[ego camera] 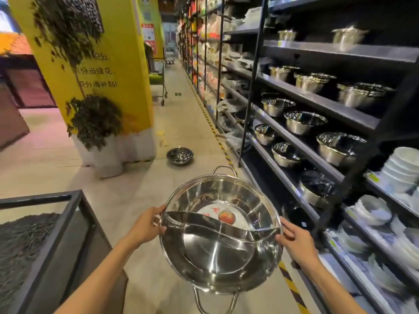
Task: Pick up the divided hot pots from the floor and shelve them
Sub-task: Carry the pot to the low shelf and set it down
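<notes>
1. A long shop aisle runs ahead, with a tall black shelf rack (317,105) on the right and a big yellow pillar (108,71) on the left.
2. A dark metal bin frame (56,227) stands at the lower left, close to the left arm.
3. A shopping cart (158,85) is parked far down the aisle beside the pillar.
4. A striped yellow and black line (217,137) runs on the floor along the foot of the rack.
5. A second divided hot pot (179,155) sits on the floor ahead, near the foot of the pillar, with open floor between it and the person.
6. The rack holds many shiny steel bowls (303,122) in rows, all open side up.
7. Stacks of white dishes (401,171) fill the shelves at the far right.
8. The held divided hot pot (221,234) is up in the air in front of the person, tipped so its inside shows.
9. A curvy wall splits it into two halves. One half has a round paper label (224,215) with a red picture; the other half holds nothing.
10. The left hand (147,225) has its fingers wrapped tight on the left rim.
11. The right hand (294,242) has its fingers clamped on the right rim.
</notes>
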Demonstrator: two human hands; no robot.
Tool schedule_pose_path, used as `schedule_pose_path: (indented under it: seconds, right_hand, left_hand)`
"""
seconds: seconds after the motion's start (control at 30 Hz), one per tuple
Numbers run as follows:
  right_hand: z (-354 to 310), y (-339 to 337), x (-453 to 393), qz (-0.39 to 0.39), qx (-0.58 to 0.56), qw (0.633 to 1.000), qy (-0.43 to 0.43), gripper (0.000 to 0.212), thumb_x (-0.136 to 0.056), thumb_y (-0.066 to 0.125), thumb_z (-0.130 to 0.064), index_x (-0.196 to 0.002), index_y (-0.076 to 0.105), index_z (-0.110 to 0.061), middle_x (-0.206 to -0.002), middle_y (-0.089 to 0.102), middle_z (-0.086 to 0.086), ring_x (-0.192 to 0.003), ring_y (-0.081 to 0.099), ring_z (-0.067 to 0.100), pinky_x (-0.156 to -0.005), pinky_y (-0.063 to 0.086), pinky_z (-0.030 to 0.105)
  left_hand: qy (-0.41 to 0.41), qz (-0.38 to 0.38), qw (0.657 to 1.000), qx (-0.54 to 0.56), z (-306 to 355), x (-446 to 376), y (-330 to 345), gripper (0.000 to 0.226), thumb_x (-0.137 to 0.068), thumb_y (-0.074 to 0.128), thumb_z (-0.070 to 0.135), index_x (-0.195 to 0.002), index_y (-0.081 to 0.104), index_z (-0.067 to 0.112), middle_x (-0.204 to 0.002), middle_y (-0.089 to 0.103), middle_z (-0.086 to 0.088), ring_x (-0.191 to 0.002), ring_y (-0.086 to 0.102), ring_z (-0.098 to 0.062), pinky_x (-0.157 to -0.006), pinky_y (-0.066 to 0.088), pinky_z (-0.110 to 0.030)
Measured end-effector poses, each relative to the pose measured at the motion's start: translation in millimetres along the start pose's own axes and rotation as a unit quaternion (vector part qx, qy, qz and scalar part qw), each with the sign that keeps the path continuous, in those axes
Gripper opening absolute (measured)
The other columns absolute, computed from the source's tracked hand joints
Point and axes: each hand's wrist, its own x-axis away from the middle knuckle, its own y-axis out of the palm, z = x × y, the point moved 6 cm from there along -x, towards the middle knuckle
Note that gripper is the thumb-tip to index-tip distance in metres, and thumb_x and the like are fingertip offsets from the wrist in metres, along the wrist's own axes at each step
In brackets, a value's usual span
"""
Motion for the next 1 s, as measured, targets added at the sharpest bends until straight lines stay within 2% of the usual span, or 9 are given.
schedule_pose_path:
  seconds: [0.1, 0.2, 0.33, 0.43, 0.53, 0.63, 0.8, 0.9, 1.0]
  right_hand:
    - [-15, 34, -65, -0.011, -0.012, 1.000, 0.006, 0.062, -0.081, 0.064, 0.008, -0.136, 0.045, -0.013, -0.130, 0.059, 0.010, -0.096, 0.060, 0.000, -0.056, 0.047, -0.002]
    - [-26, 71, -128, -0.002, -0.035, 0.999, 0.022, 0.060, -0.081, 0.063, 0.009, -0.135, 0.046, -0.014, -0.121, 0.064, 0.007, -0.070, 0.059, -0.022, -0.052, 0.044, -0.003]
    - [-47, 121, -205, 0.018, -0.038, 0.998, 0.036, 0.061, -0.082, 0.062, 0.009, -0.134, 0.046, -0.017, -0.118, 0.065, 0.000, -0.072, 0.062, -0.016, -0.060, 0.051, 0.003]
    - [-68, 153, -256, 0.038, -0.047, 0.997, 0.044, 0.061, -0.080, 0.062, 0.012, -0.133, 0.049, -0.015, -0.121, 0.066, 0.007, -0.083, 0.061, -0.006, -0.071, 0.052, 0.011]
    - [-86, 174, -306, 0.074, -0.054, 0.994, 0.052, 0.061, -0.078, 0.063, 0.014, -0.133, 0.049, -0.011, -0.082, 0.072, -0.010, -0.060, 0.056, -0.015, -0.057, 0.033, -0.003]
    - [-98, 189, -348, 0.092, -0.067, 0.992, 0.057, 0.062, -0.080, 0.059, 0.016, -0.135, 0.043, -0.005, -0.044, 0.055, -0.028, -0.051, 0.053, -0.021, -0.050, 0.034, -0.006]
    - [-88, 196, -419, 0.137, -0.095, 0.982, 0.089, 0.061, -0.081, 0.061, 0.012, -0.134, 0.047, -0.014, -0.097, 0.070, -0.019, -0.085, 0.058, -0.017, -0.063, 0.045, -0.001]
    - [-77, 196, -465, 0.168, -0.100, 0.975, 0.106, 0.061, -0.081, 0.064, 0.007, -0.135, 0.046, -0.015, -0.129, 0.059, 0.003, -0.113, 0.057, 0.010, -0.091, 0.051, 0.026]
    - [-74, 194, -506, 0.198, -0.099, 0.967, 0.125, 0.061, -0.080, 0.064, 0.009, -0.135, 0.046, -0.012, -0.131, 0.058, 0.005, -0.105, 0.060, 0.010, -0.096, 0.048, 0.032]
  left_hand:
    - [-0.013, -0.002, 1.000, -0.008, -20, -59, -20, 0.066, -0.074, 0.068, -0.004, -0.132, 0.047, 0.020, -0.105, 0.059, -0.006, -0.084, 0.058, -0.018, -0.064, 0.046, -0.020]
    - [-0.010, -0.012, 1.000, -0.014, -42, -126, -41, 0.058, -0.074, 0.067, -0.004, -0.127, 0.053, 0.016, -0.110, 0.059, -0.007, -0.090, 0.061, -0.025, -0.075, 0.050, -0.029]
    - [-0.004, -0.039, 0.999, -0.006, -62, -227, -80, 0.046, -0.073, 0.068, -0.004, -0.110, 0.062, 0.022, -0.098, 0.060, 0.000, -0.087, 0.059, -0.018, -0.078, 0.052, -0.033]
    - [-0.018, -0.058, 0.998, -0.024, -74, -304, -110, 0.043, -0.075, 0.069, 0.000, -0.115, 0.058, 0.010, -0.111, 0.060, -0.008, -0.098, 0.059, -0.023, -0.090, 0.053, -0.043]
    - [-0.009, -0.066, 0.997, -0.036, -76, -377, -133, 0.047, -0.076, 0.068, 0.000, -0.120, 0.053, 0.007, -0.114, 0.055, -0.010, -0.099, 0.055, -0.023, -0.091, 0.052, -0.042]
    - [0.036, -0.093, 0.994, -0.052, -69, -443, -143, 0.048, -0.077, 0.068, 0.000, -0.122, 0.056, 0.011, -0.116, 0.060, -0.012, -0.101, 0.058, -0.024, -0.091, 0.052, -0.044]
    - [0.091, -0.138, 0.984, -0.066, -50, -550, -134, 0.054, -0.076, 0.064, -0.006, -0.123, 0.056, 0.019, -0.113, 0.060, 0.000, -0.096, 0.059, -0.023, -0.081, 0.053, -0.034]
    - [0.124, -0.163, 0.976, -0.079, -40, -614, -119, 0.057, -0.075, 0.066, -0.006, -0.126, 0.054, 0.017, -0.112, 0.064, -0.001, -0.089, 0.062, -0.021, -0.067, 0.052, -0.024]
    - [0.150, -0.193, 0.965, -0.092, -23, -673, -107, 0.054, -0.075, 0.065, -0.005, -0.120, 0.057, 0.024, -0.098, 0.069, 0.000, -0.090, 0.063, -0.022, -0.079, 0.056, -0.035]
